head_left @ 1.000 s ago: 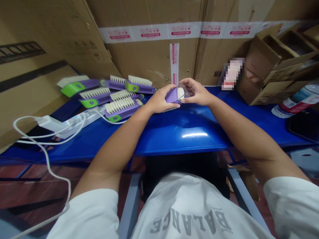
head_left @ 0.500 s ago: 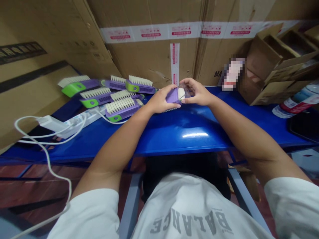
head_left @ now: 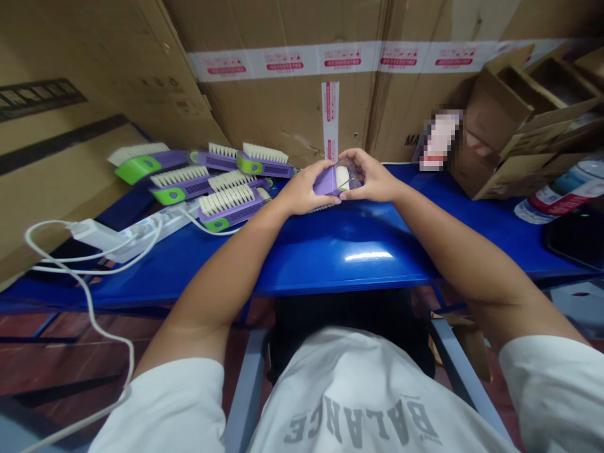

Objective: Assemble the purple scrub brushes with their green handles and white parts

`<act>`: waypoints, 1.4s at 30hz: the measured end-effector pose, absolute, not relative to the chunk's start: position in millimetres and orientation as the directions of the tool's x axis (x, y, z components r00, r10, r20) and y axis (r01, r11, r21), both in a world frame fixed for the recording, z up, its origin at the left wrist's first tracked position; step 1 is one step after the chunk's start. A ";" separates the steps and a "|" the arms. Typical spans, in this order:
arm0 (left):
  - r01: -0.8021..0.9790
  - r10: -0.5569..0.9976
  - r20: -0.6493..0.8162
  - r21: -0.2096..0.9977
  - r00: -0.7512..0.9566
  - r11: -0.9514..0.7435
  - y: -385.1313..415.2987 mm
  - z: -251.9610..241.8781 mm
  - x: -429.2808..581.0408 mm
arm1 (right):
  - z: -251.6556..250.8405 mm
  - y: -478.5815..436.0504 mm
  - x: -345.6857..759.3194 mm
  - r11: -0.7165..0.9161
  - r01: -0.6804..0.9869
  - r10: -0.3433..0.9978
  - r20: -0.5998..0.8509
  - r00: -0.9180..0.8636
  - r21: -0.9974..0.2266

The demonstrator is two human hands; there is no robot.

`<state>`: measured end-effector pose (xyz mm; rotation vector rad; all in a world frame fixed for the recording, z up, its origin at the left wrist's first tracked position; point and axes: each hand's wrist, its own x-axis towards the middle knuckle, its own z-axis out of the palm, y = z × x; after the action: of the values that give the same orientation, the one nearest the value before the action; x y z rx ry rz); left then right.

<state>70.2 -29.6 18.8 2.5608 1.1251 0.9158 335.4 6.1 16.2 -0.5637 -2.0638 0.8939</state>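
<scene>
Both my hands meet over the back of the blue table. My left hand is closed around a purple brush, its thumb and fingers gripping opposite sides. Cream bristles show at the end facing right. My right hand curls around that end, fingertips at its edges. Something clear, like thin plastic, shows between the right fingers and the bristles; its shape is hard to make out. Under the left fingers, a bristled edge shows just above the table.
Several purple and green brushes lie bristles up on the left, beside a white power strip with a looping cable. Tall cardboard boxes stand behind. Small cartons, a bottle and a dark flat object are right.
My right fingertips have shifted slightly left along the brush end, and a little more of the bristles shows. My left hand keeps its hold in nearly the same place.
</scene>
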 end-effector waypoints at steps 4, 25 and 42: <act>0.600 0.719 0.460 0.403 0.521 -0.691 -30.6 19.5 70.5 | 16.1 5.5 334.3 0.641 0.092 0.659 0.486 -0.574 -0.762; 0.593 0.726 0.461 0.422 0.511 -0.686 -31.0 20.2 71.9 | 16.6 0.6 332.7 0.658 0.094 0.646 0.495 -0.581 -0.747; 0.581 0.704 0.479 0.403 0.525 -0.707 -28.1 17.0 70.6 | 7.9 13.6 337.7 0.699 0.122 0.615 0.505 -0.605 -0.705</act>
<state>70.6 -28.1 17.0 2.5701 1.0960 0.9389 337.7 13.6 7.9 -0.5606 -2.1312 0.8138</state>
